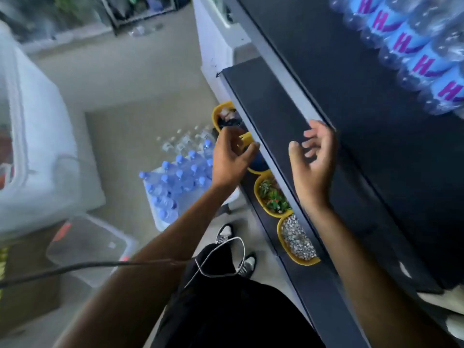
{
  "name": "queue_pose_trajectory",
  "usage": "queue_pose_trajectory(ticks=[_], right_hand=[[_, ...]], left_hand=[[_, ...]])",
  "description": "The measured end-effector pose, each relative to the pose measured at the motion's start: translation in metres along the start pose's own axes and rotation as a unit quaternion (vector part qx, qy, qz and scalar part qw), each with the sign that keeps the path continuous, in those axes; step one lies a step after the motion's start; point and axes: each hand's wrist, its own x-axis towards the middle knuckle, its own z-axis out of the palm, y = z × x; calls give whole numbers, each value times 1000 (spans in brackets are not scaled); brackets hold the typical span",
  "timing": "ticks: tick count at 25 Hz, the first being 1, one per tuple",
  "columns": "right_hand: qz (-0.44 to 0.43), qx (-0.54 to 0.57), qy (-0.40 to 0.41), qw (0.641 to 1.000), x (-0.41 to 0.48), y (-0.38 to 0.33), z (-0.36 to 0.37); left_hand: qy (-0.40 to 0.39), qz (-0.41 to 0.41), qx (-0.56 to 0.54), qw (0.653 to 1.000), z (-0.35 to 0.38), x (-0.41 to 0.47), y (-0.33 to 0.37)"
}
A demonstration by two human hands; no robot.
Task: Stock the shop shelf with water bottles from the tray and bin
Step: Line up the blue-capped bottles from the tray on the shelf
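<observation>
motion blur softens the whole view.

hands: the left hand (232, 156) hangs in front of the shelf edge, fingers loosely curled, thumb apart. it grips nothing and is relaxed. the right hand (313, 159) is raised over the lower shelf board (271, 116), palm turned toward the camera, fingers loosely bent, also empty. its fingertips (316, 124) lie at the front edge of the upper shelf (364, 109); whether they touch it cannot be told.

water bottles: a row of labelled bottles (411, 46) with blue wraps sits at the back right of the upper shelf, well apart from both hands. a group of blue-capped bottles (175, 182) stands on the floor in a pale tray (160, 223), below and to the left of the left hand. just beyond it a cluster of clear bottles (185, 141) stands on the floor, too blurred for detail.

a clear plastic bin (90, 244) lies on the floor at lower left; its contents cannot be made out.

other items: yellow bowls sit on the ledge under the lower shelf board, a green-filled bowl (272, 197) and a grey-filled bowl (297, 242) side by side. a white chest (37, 159) stands at left. a dark cable (88, 266) crosses the left forearm. the person's shoes (226, 233) stand beside the ledge.
</observation>
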Motion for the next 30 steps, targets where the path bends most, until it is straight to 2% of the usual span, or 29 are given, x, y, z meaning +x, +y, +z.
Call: queue_pose_trajectory(ticks=[3, 6, 12, 16, 20, 22, 25, 28, 30], right_hand=[[24, -9, -140, 990, -63, 20, 52], [59, -54, -282, 956, -131, 55, 100], [67, -137, -410, 899, -229, 137, 204], [121, -186, -400, 889, -246, 192, 288], [152, -236, -327, 902, -214, 248, 350], [152, -280, -327, 890, -199, 271, 367], [103, -334, -342, 873, -183, 289, 378], [44, -334, -337, 879, -184, 291, 379], [22, -316, -340, 886, -192, 288, 378]], left_hand=[[84, -79, 73, 991, -70, -37, -75], [124, -174, 147, 966, -129, -78, -157], [111, -279, 246, 921, -189, -110, -300], [41, -299, 292, 908, -196, -87, -375], [-20, -264, 364, 893, -184, -45, -424], [-22, -242, 405, 882, -189, -37, -444], [-6, -218, 380, 899, -203, -39, -459], [-2, -223, 315, 923, -206, -47, -463], [-27, -206, 327, 922, -201, -46, -461]])
